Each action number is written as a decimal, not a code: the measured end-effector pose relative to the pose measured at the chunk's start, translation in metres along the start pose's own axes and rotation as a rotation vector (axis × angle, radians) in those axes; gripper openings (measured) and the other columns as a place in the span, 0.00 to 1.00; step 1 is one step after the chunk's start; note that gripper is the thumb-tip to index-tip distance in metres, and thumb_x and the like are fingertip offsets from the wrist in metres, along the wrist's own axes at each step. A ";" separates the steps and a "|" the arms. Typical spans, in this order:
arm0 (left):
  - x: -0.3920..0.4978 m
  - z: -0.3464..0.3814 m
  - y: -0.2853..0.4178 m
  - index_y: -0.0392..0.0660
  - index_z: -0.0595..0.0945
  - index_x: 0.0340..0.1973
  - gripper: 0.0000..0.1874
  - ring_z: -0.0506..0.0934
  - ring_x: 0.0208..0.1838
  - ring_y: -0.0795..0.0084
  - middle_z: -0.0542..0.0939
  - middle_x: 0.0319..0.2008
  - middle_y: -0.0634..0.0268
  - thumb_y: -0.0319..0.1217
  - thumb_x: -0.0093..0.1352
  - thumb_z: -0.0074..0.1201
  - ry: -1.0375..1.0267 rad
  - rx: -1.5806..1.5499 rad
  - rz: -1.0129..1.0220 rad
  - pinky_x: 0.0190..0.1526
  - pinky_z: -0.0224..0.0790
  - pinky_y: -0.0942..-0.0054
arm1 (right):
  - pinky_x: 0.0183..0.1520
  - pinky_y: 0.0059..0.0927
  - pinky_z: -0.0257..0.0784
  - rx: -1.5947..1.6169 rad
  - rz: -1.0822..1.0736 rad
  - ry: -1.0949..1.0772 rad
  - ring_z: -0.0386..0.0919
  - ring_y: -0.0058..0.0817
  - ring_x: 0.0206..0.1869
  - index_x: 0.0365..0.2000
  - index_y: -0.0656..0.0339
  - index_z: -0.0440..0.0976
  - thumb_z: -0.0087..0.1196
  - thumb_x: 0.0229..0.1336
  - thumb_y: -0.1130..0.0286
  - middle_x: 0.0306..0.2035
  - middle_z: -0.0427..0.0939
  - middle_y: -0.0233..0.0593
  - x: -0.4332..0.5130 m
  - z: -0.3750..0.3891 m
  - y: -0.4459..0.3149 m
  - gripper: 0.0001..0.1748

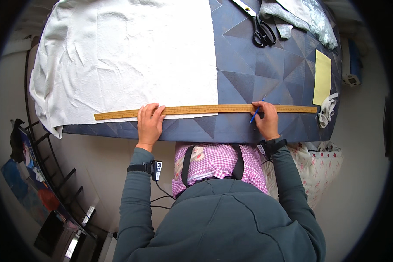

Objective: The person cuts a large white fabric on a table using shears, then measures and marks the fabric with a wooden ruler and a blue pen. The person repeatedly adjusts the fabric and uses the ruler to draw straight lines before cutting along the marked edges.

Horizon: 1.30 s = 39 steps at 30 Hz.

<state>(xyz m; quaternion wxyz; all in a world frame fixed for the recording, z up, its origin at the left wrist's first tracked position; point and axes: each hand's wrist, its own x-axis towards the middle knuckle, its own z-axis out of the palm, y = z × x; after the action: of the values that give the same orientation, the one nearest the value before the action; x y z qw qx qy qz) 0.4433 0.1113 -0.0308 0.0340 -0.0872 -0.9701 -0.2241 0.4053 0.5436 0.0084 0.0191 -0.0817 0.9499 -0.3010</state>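
A long wooden ruler [196, 109] lies across the front edge of a white cloth [157, 59], its right part reaching over the bare patterned cover. My left hand [150, 124] grips the ruler left of its middle, with fingertips and thumb on the wood above the cloth. Towards the ruler's right end, my right hand [267, 121] holds a slim blue pen [256, 113] between thumb and fingers, and its fingers also touch the ruler. The pen slants across the ruler. The cloth's right edge stops between my two hands.
Black-handled scissors [261, 29] lie at the back, near a heap of grey and white fabric [291, 16]. A yellow paper sheet [323, 77] and a crumpled white scrap [327, 111] are at the right of the table [245, 65]. A flowered fabric bag [324, 167] stands below right.
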 end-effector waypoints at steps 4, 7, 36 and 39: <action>-0.018 0.000 -0.029 0.48 0.81 0.57 0.19 0.69 0.68 0.50 0.76 0.61 0.56 0.36 0.71 0.62 0.142 0.185 -0.144 0.71 0.56 0.49 | 0.55 0.42 0.71 -0.093 -0.014 0.054 0.79 0.43 0.47 0.40 0.58 0.78 0.68 0.44 0.80 0.40 0.83 0.37 -0.005 0.000 0.009 0.20; -0.031 -0.004 -0.061 0.47 0.79 0.57 0.21 0.63 0.73 0.49 0.71 0.66 0.53 0.42 0.73 0.59 0.309 0.130 -0.349 0.74 0.50 0.44 | 0.55 0.43 0.70 -0.143 -0.033 0.015 0.77 0.46 0.50 0.43 0.60 0.75 0.66 0.45 0.82 0.42 0.80 0.41 -0.006 -0.003 0.014 0.22; -0.068 -0.011 -0.122 0.37 0.72 0.67 0.39 0.59 0.77 0.47 0.66 0.73 0.46 0.46 0.67 0.67 0.437 0.136 -0.564 0.76 0.48 0.49 | 0.56 0.39 0.72 -0.026 0.061 -0.170 0.77 0.49 0.50 0.42 0.64 0.76 0.65 0.48 0.84 0.43 0.78 0.48 0.008 -0.012 0.019 0.18; -0.081 -0.014 -0.125 0.44 0.74 0.69 0.35 0.64 0.75 0.50 0.70 0.72 0.53 0.48 0.70 0.60 0.422 0.119 -0.539 0.75 0.49 0.47 | 0.55 0.32 0.72 0.236 0.237 -0.211 0.79 0.27 0.49 0.46 0.66 0.78 0.55 0.71 0.73 0.47 0.82 0.40 0.041 -0.015 -0.028 0.09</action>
<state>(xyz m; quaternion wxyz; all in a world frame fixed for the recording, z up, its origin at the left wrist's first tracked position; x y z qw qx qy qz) 0.4999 -0.0177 -0.0800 0.1788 0.2225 -0.9411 -0.1813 0.3672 0.5228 0.0377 0.1636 0.0026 0.9037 -0.3957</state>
